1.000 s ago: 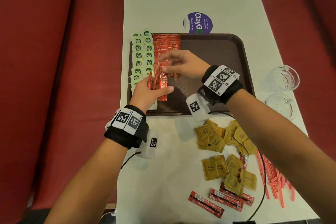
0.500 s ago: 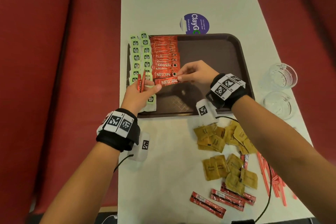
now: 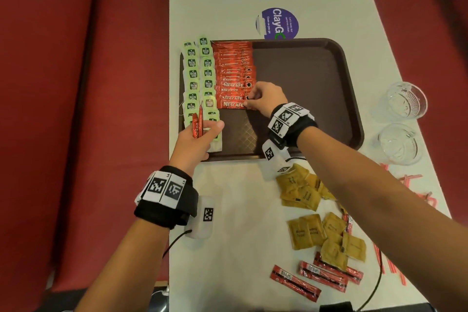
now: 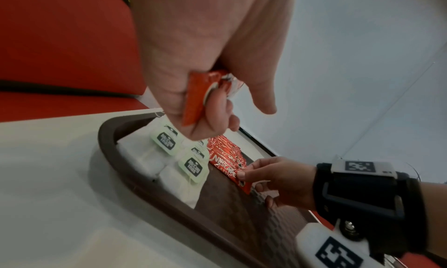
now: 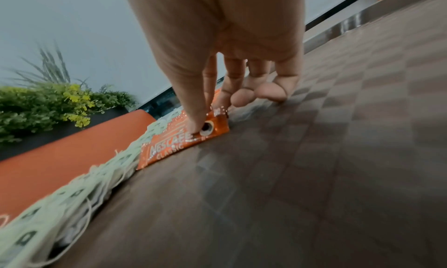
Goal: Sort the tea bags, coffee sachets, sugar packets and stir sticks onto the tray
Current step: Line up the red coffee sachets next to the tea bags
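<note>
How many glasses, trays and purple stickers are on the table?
Glasses: 2
Tray: 1
Purple sticker: 1
Total: 4

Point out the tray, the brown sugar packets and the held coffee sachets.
tray (image 3: 304,83): head view, bare floor.
brown sugar packets (image 3: 307,232): head view, one packet's middle.
held coffee sachets (image 3: 200,120): head view, upright red edge.

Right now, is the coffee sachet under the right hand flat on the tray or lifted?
Flat. The coffee sachet lies on the tray floor, its near edge down; the right hand holds its end.
</note>
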### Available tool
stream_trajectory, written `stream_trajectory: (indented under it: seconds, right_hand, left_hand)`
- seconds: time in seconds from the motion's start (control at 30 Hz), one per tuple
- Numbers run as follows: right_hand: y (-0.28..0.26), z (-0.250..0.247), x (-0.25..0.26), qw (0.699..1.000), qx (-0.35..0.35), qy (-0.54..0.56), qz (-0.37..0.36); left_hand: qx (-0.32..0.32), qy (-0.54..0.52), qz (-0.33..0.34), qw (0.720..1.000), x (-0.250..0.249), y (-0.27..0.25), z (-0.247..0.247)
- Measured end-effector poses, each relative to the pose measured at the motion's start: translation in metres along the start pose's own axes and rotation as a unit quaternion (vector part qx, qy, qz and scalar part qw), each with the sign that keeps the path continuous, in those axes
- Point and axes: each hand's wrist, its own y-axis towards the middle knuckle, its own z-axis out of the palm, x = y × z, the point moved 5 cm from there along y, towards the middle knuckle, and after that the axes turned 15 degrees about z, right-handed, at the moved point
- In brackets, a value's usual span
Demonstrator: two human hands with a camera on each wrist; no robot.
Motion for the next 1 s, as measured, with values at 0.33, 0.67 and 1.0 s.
stream_trajectory:
  seconds: [0.33,0.67,1.0]
  right_hand:
    - [0.004,0.000,0.005,0.998,-0.036,-0.054,-0.017]
    - [-0.007,-0.007,0.007,0.997,-0.049,-0.028,-0.057]
    - [-0.090,-0.003,0.030,0.933,0.295,0.196,-0.056]
  left_hand:
    - [0.000,-0.014,-0.001,1.000,0.001,0.004,0.003]
    - [0.035,0.050,0.022,0.998,-0.005,0.001,0.010]
    - [-0.015,0.027,0.085,0.996,-0.026,0.004,0.013]
